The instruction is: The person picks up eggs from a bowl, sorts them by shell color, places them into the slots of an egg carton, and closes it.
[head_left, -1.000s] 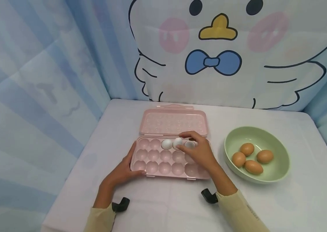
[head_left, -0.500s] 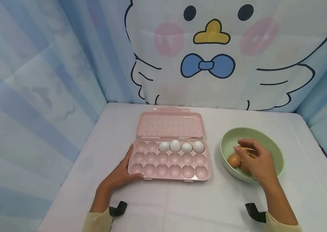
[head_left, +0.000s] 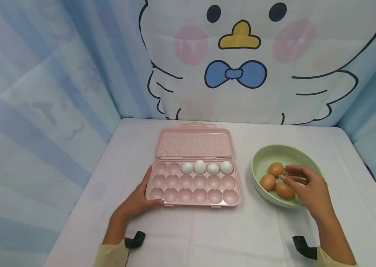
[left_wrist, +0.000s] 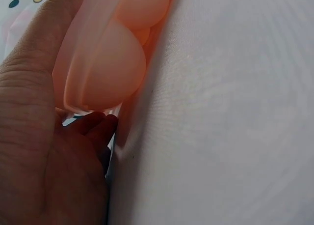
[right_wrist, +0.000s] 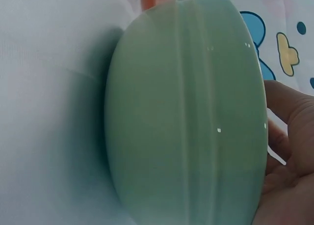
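Pink egg tray (head_left: 192,194); four white eggs (head_left: 206,168). Pale green bowl (head_left: 263,157), three brown eggs (head_left: 276,180). White tablecloth (head_left: 228,237). Blue-striped backdrop (head_left: 41,92), blue bow tie.

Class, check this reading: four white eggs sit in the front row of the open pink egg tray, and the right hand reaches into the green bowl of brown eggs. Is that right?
Not quite. The head view shows the four white eggs in the back row of the pink egg tray, nearest its lid, not the front row. The right hand does reach into the green bowl of brown eggs.
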`<state>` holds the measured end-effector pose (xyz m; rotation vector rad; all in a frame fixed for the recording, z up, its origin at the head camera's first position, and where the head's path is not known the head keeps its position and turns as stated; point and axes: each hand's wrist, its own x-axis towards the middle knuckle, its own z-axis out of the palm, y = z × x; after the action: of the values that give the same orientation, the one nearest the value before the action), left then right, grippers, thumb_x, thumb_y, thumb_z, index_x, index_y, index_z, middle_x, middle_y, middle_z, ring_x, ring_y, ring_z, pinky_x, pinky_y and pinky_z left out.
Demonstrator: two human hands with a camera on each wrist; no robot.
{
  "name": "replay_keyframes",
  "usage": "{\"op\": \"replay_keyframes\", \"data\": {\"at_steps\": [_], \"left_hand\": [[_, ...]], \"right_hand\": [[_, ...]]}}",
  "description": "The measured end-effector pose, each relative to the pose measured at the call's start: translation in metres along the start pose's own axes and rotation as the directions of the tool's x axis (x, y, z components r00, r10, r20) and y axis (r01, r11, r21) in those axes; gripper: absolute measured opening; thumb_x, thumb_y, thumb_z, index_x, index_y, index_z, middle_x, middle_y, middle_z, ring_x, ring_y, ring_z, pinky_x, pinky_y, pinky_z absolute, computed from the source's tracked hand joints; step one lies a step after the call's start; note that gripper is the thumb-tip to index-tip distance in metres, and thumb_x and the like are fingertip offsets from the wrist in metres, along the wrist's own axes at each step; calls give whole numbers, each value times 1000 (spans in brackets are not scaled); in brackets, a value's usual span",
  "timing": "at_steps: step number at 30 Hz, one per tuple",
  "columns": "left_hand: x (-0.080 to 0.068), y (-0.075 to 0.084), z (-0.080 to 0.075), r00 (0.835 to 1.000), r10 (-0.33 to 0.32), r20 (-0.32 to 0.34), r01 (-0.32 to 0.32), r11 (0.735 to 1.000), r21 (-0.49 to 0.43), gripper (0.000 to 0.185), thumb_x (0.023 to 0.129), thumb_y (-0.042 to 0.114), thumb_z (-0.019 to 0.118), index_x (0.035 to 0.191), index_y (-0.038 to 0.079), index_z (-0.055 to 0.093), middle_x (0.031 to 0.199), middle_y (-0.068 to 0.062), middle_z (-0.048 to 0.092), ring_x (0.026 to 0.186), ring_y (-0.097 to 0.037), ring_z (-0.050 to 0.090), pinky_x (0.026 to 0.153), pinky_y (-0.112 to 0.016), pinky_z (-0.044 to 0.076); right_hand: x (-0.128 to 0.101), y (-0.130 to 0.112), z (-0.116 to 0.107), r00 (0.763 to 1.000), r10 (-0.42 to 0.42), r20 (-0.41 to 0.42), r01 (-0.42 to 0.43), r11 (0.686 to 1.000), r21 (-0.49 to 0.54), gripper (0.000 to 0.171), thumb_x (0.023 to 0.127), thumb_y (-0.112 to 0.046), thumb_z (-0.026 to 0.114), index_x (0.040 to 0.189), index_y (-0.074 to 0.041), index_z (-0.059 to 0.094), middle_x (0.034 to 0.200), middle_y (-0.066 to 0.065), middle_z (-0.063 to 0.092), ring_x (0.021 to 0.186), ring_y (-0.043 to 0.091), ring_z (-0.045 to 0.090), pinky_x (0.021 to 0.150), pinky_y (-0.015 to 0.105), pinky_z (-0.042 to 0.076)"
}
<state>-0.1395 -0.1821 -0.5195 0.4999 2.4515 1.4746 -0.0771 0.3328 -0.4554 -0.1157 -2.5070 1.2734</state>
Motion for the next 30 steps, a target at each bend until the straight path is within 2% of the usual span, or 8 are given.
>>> {"op": "replay_keyframes", "data": {"at_steps": [5,7,10,12,14,20,25,30], "left_hand": [[0,-1,0,1000,16,3,-16,1000,-10,133,78,34,93,168,23,-4,172,-2,11,155,-26,16,120,-54,18],[0,-1,0,1000,20,2,-20,1000,-18,133,78,33,93,168,24,-4,172,0,11,155,-25,17,120,-54,18],[-1,-1,0,1000,21,-2,-21,1000,-22,132,78,34,93,168,25,-4,172,0,12,155,-25,17,120,-55,18],[-1,-1,0,1000,20,-4,-20,999,-26,132,78,33,93,168,25,-3,172,0,12,155,-25,17,120,-55,18],[-1,-1,1,1000,20,-6,-20,1000,-23,131,78,34,93,168,26,-3,172,0,12,155,-25,17,120,-55,18],[0,-2,1,1000,18,-9,-18,1000,3,130,79,35,92,168,25,-3,172,-1,11,155,-26,16,119,-56,19],[0,-1,1,1000,-4,-11,4,1000,15,131,78,36,92,168,26,-3,172,0,11,155,-25,16,120,-55,18],[0,1,1,1000,-20,-11,21,999,25,132,77,38,92,168,28,-3,172,1,10,156,-25,15,120,-55,18]], "right_hand": [[4,0,1,993,-28,117,31,999,-27,38,93,-14,80,126,2,68,120,17,68,101,-3,60,83,10,48],[6,1,1,984,-33,172,39,999,-36,39,92,-11,81,125,3,68,119,20,68,101,1,63,82,11,49],[9,1,2,968,-13,252,29,998,-60,41,90,-9,82,126,5,67,121,22,66,103,19,69,79,12,50],[12,0,3,955,7,296,14,997,-70,43,89,-10,83,127,5,67,122,22,63,105,33,69,79,14,51],[14,-2,4,942,22,334,2,997,-71,44,90,-10,82,128,6,66,123,22,61,107,41,68,79,16,52],[22,-1,12,899,33,436,-30,999,-13,44,91,-11,81,129,6,66,121,23,67,110,42,67,82,22,54],[26,-3,18,882,38,470,-19,999,-45,45,93,-19,81,131,2,67,125,20,68,116,39,65,89,29,53],[28,-4,23,869,75,489,-53,997,-58,46,94,-17,79,133,2,65,130,21,65,119,38,64,92,30,52]]}}
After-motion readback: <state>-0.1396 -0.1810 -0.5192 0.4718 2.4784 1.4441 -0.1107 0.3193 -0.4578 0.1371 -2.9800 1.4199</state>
